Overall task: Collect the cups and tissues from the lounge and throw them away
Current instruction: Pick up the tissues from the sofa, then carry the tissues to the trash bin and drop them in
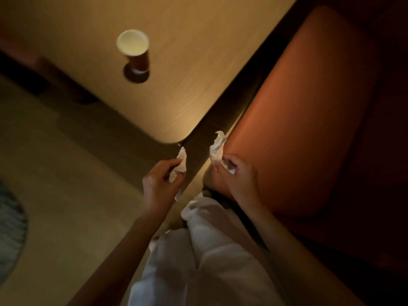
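White cloth, pale and creased: my own garment, nearest to view, filling the lower middle. Item, left hand: fingers curled in, pinching a crumpled white tissue between thumb and fingertips, with a further strip of it hanging below the palm. Item, right hand: fingers curled round a second crumpled tissue, most of which sticks up and out past the knuckles toward the worktop corner. Both hands are held in the air, near each other but apart, over the dark gap between worktop and seat. Item, orange-brown upholstered seat: smooth cushion with rounded corners, to the right, just beside my right hand. Item, beige floor: to the left and below, with the edge of a grey-blue rug at the far left margin. Item, light wood-grain worktop: rounded corner just beyond the tissues, surface running up and away. Item, one paper cup: red outside, pale inside, standing upright on the worktop, well apart from both hands, a dark round shadow at its base; blur hides whether it holds anything.
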Demonstrator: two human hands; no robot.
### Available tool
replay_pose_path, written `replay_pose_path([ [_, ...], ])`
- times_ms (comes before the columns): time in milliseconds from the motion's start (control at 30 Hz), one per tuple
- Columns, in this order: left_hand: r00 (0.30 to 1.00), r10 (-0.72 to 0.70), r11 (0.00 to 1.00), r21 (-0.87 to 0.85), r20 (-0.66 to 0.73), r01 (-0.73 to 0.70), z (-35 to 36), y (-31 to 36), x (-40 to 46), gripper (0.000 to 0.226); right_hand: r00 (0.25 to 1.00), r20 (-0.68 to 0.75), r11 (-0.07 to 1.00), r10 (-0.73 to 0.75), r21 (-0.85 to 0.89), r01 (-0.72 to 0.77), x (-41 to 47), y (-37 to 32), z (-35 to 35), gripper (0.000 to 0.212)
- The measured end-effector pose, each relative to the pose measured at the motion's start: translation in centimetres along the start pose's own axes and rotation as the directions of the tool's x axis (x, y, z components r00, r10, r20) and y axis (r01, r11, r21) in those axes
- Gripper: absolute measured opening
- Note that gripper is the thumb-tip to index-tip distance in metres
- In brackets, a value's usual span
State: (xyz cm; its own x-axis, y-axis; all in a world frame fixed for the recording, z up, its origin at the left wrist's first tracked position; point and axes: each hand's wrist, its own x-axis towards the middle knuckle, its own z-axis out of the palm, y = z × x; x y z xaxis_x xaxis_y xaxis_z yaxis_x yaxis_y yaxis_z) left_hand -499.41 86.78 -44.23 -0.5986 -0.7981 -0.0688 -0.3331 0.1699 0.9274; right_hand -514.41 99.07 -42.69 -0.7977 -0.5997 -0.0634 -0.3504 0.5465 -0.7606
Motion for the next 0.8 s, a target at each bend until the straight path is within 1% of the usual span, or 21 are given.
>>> replay_pose_path([
  [100,0.989,-0.084,0.996,0.019,-0.124,0.087,-4.8,-2.9,-4.1,0.034,0.988,0.079,0.990,-0.136,-0.023,0.139,-2.4,-3.3,2.6,0.009],
  [200,0.960,-0.170,0.984,0.007,-0.223,0.176,-9.7,-5.4,-8.5,0.035,0.960,0.155,0.972,-0.234,0.014,0.235,-5.5,-6.9,5.6,0.009],
  [300,0.926,-0.185,0.981,-0.002,-0.330,0.195,-15.3,-6.7,-12.9,0.034,0.911,0.241,0.942,-0.335,0.054,0.332,-8.8,-10.8,8.9,0.008],
  [367,0.884,-0.191,0.979,-0.021,-0.426,0.201,-19.0,-7.2,-15.6,0.036,0.873,0.294,0.920,-0.388,0.061,0.388,-10.7,-13.4,11.1,0.011],
  [433,0.830,-0.214,0.974,-0.048,-0.514,0.222,-22.7,-7.7,-18.0,0.038,0.838,0.333,0.899,-0.431,0.082,0.430,-12.1,-16.2,13.3,0.015],
  [500,0.763,-0.234,0.968,-0.069,-0.603,0.242,-25.9,-8.4,-20.2,0.038,0.786,0.392,0.872,-0.479,0.111,0.476,-13.7,-18.9,15.7,0.018],
  [633,0.603,-0.248,0.955,-0.088,-0.758,0.283,-31.7,-10.2,-23.8,0.034,0.644,0.522,0.806,-0.559,0.161,0.569,-16.6,-24.0,21.8,0.020],
  [800,0.425,-0.285,0.929,-0.139,-0.859,0.343,-39.5,-14.0,-27.3,0.028,0.467,0.636,0.736,-0.614,0.247,0.630,-20.4,-30.6,31.3,0.017],
])
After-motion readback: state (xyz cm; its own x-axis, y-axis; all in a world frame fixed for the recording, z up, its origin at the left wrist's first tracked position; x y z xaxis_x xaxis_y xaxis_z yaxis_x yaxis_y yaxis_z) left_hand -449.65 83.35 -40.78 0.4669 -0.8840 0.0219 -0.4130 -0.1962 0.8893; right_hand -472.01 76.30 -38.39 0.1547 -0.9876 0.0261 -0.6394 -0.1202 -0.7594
